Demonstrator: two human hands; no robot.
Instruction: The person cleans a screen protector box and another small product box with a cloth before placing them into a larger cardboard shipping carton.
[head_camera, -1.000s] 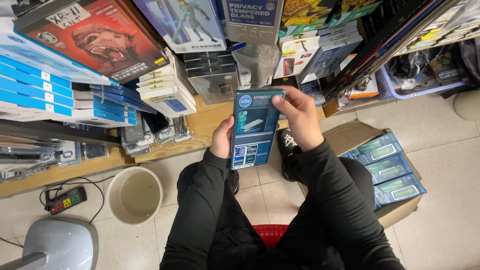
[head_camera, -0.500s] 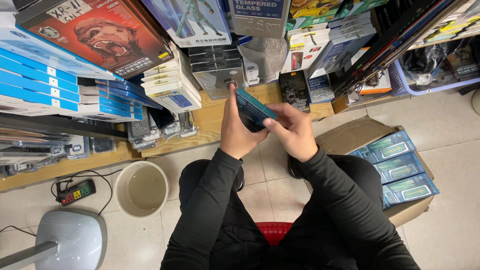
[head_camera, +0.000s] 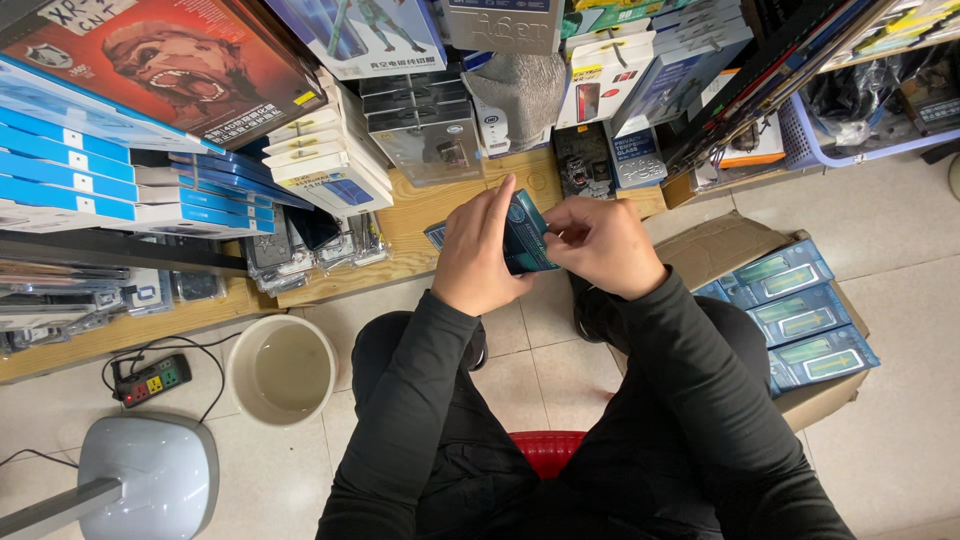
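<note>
I sit on a red stool (head_camera: 545, 450) and hold a flat teal packaged box (head_camera: 525, 232) in front of me, edge-on to the camera. My left hand (head_camera: 482, 255) grips its left side, fingers wrapped over the top. At the box's right edge my right hand (head_camera: 597, 245) pinches it with fingertips. Both arms wear black sleeves. A low wooden shelf (head_camera: 420, 215) lies just beyond the hands.
Stacked blue and white boxes (head_camera: 90, 165) and product packs fill the shelves ahead. A cardboard carton (head_camera: 720, 250) with teal boxes (head_camera: 800, 320) sits at my right. A beige bucket (head_camera: 282, 368), a power strip (head_camera: 152, 380) and a grey fan base (head_camera: 150, 475) stand at left.
The box faced the camera flat a second ago; it has since been turned edge-on and lowered slightly, with both hands closing in around it.
</note>
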